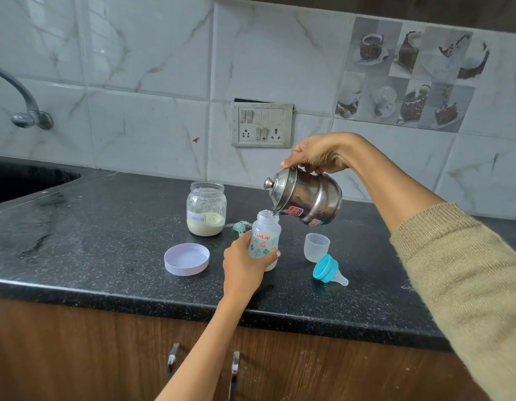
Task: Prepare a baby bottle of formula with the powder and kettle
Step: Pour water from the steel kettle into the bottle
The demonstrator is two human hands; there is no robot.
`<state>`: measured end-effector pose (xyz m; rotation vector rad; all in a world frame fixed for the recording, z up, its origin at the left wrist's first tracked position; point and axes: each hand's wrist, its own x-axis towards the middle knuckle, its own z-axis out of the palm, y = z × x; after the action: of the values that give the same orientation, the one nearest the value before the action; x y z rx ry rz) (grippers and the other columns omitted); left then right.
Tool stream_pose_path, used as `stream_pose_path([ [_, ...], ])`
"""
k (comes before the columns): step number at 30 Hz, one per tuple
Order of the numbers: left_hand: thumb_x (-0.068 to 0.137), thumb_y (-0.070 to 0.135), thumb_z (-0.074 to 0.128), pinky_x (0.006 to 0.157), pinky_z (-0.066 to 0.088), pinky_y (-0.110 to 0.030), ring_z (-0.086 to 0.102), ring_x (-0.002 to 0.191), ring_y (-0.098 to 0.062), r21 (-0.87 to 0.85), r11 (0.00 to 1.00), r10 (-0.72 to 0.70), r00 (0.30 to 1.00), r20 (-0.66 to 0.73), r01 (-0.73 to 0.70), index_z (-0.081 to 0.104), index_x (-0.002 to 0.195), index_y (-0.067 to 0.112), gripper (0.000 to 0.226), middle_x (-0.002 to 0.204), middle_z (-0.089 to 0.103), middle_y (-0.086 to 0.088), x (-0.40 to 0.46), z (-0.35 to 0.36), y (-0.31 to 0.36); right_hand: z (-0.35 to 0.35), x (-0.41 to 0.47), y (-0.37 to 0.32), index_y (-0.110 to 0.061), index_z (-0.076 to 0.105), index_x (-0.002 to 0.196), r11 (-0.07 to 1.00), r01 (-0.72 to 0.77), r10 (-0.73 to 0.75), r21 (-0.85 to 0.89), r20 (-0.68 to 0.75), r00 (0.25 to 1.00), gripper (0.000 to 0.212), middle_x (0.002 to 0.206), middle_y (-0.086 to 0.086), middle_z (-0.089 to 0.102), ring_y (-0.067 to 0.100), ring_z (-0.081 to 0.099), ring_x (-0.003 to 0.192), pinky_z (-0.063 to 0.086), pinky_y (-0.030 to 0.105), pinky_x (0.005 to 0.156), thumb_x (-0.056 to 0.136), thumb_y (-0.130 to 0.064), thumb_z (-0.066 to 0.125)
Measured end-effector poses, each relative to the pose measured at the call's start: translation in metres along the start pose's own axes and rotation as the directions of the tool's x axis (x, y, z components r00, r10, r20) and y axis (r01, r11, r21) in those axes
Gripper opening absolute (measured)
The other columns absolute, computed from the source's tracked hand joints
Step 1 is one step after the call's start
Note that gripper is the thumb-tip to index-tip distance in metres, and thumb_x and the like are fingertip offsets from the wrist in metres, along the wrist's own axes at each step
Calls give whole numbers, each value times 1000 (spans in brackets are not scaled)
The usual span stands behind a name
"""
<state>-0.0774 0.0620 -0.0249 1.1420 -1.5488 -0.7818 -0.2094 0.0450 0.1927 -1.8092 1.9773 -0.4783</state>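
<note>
Midway: right hand (314, 157) gripping kettle (306, 195), tilting over bottle (264, 241); left hand (245, 261) clasping bottle on counter (106, 241). Left of bottle, powder jar (206, 209) standing open, lid (186, 259) off. Right of bottle, teat ring (327, 269) and cap (316, 246) waiting; closing and mixing remaining.

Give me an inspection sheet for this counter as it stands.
Surface: black speckled counter, a little spilled powder by the scoop.
Job's things: steel kettle tilted, spout at the open baby bottle; formula jar open, part full; teat with blue ring lying on its side.
Clutter: jar lid upturned; clear cap.
Hands: left hand grips the bottle; right hand holds the kettle.
Cables: nothing seen.
Surroundings: switch panel, tap, sink.
</note>
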Motion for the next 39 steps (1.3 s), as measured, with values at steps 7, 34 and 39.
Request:
stream_pose_path([
  [7,71,32,80,96,50,-43,59,116,-19,8,1000,-4,1000,-2,4,59,122,15,57,121,66,-3,0,0,-1,0,1,0,-16,46,65,1000,-2,2,-1,4,1000,31,70,2,42,13,35,62,30,25,58,90,-26,62],
  [34,72,29,80,93,51,-41,61,110,-18,-8,1000,7,1000,-2,-7,62,114,16,48,115,68,-2,-1,-1,1,-3,3,-1,-16,47,68,1000,-10,11,-23,19,1000,29,75,2,45,13,39,66,35,25,59,89,-29,63],
  [39,72,29,80,93,51,-41,61,110,-18,-4,1000,12,1000,-1,-12,62,114,16,47,115,68,-2,-1,-1,1,-3,4,-1,-16,47,68,1000,-11,11,-22,22,1000,30,74,2,44,13,38,66,34,26,59,89,-29,63],
])
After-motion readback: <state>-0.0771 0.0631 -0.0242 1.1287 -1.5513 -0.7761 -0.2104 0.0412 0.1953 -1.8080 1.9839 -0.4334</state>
